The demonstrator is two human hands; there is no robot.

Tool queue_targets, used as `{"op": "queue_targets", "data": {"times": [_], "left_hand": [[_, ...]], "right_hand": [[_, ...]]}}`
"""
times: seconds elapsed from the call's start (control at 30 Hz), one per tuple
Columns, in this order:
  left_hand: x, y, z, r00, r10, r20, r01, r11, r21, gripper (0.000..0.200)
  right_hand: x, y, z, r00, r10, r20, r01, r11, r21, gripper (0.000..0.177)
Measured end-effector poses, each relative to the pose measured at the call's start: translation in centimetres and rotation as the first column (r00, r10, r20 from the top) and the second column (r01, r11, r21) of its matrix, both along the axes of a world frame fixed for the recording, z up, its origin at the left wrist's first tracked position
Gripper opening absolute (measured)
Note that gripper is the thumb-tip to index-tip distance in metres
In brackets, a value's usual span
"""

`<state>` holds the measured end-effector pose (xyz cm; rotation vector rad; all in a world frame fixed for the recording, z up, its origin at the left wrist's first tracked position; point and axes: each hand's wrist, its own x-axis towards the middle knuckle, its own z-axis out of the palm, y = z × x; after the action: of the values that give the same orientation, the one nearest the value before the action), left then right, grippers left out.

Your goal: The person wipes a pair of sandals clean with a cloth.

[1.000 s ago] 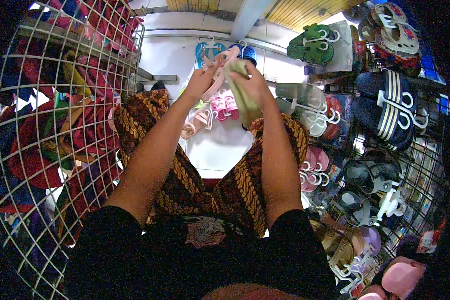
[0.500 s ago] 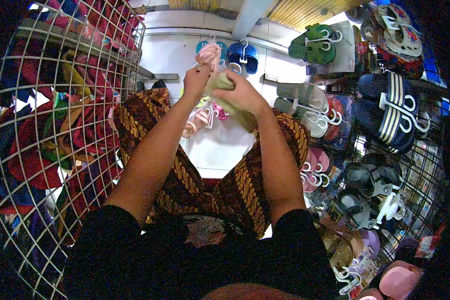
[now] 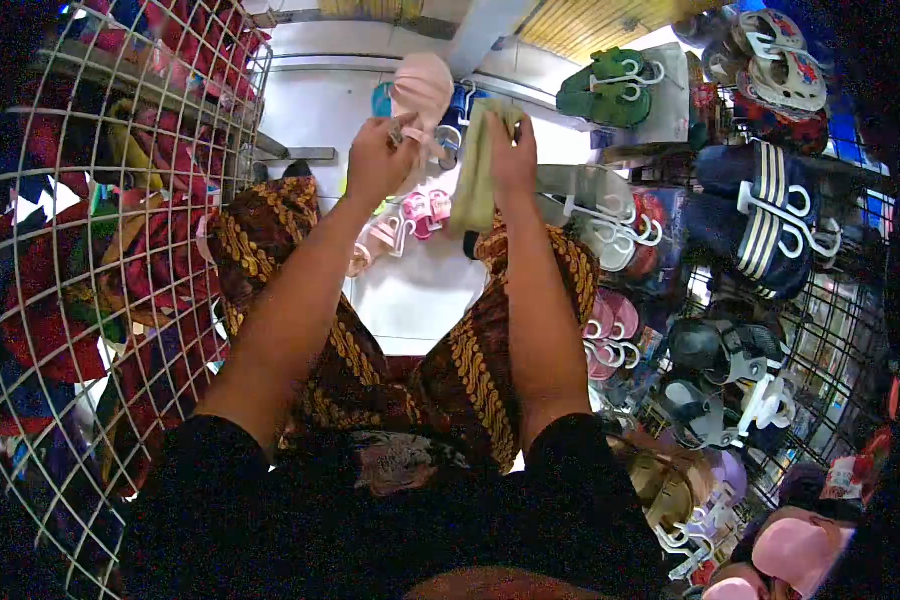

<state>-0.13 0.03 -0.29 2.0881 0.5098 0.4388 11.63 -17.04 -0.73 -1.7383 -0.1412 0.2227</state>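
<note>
My left hand (image 3: 378,160) is closed at the lower end of a pale pink sandal (image 3: 422,88), near its thin strap. The sandal is held up over the floor, its pleated-looking pink part at the top. To the right, my right hand (image 3: 513,158) grips a folded pale green cloth (image 3: 475,175) that hangs down from the fingers. The cloth and the sandal are apart. Below them on the white floor lie bright pink sandals (image 3: 427,212) and a light pink pair on a white hanger (image 3: 394,236).
Blue clogs (image 3: 467,98) are partly hidden behind the cloth. On the right, a black wire rack (image 3: 830,330) bears green sandals (image 3: 610,88), navy striped slides (image 3: 760,215) and several other pairs. A metal mesh basket (image 3: 160,220) of coloured cloth goods stands at left.
My hands have moved apart. The green cloth has gone to the right, away from the pink sandal, and hangs more upright. The sandal is raised and more of it shows.
</note>
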Motion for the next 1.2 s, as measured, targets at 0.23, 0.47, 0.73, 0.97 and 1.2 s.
{"op": "queue_targets", "data": {"times": [0.23,0.47,0.73,0.97,1.2], "left_hand": [[-0.5,-1.3,1.3,0.985,-0.171,0.002,0.169,0.974,0.151,0.037],[-0.2,-0.9,0.8,0.973,-0.228,-0.035,0.231,0.963,0.14,0.047],[-0.2,-0.5,3.0,0.941,-0.27,0.203,0.337,0.794,-0.506,0.069],[1.1,0.3,3.0,0.975,-0.164,0.148,0.125,-0.138,-0.982,0.073],[1.0,0.7,2.7,0.983,-0.093,0.157,0.14,-0.17,-0.975,0.075]], "right_hand": [[-1.1,0.2,2.4,0.98,-0.135,0.148,0.174,0.941,-0.291,0.044],[-1.7,0.5,3.8,0.937,-0.005,-0.348,0.049,0.992,0.117,0.065],[-0.8,0.0,2.2,0.94,0.016,-0.341,0.106,0.936,0.337,0.055],[-2.0,0.4,3.7,0.794,0.33,-0.51,-0.122,0.909,0.398,0.051],[1.6,-1.9,-0.6,0.942,-0.11,-0.318,0.072,0.989,-0.128,0.088]]}}
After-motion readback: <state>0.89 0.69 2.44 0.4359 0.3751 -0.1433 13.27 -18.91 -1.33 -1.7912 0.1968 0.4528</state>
